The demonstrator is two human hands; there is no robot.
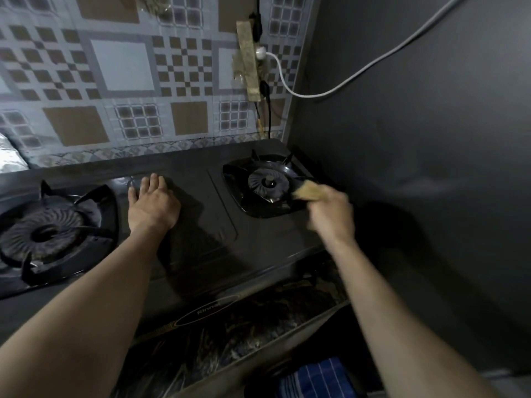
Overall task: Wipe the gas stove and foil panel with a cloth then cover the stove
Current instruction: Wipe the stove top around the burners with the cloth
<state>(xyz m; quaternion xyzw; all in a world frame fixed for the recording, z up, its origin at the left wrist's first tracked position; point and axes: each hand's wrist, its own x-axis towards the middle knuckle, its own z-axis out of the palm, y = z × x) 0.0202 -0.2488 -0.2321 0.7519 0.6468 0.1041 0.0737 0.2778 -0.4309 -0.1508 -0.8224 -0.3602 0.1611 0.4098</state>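
While the blue striped fabric (316, 377) sits lowest in view below the counter edge, both bare forearms reach out over the black gas stove (207, 225). Its left hand (152, 205) rests flat on the stove top between the two burners, fingers straight and close together. Over by the right burner (265, 183), the blurred right hand (330, 214) grips a yellowish cloth (306, 189), fingers curled round it at the grate's edge. Behind, the patterned foil panel (123, 81) lines the wall, where a white cable (359, 73) hangs from a socket strip (248, 61).
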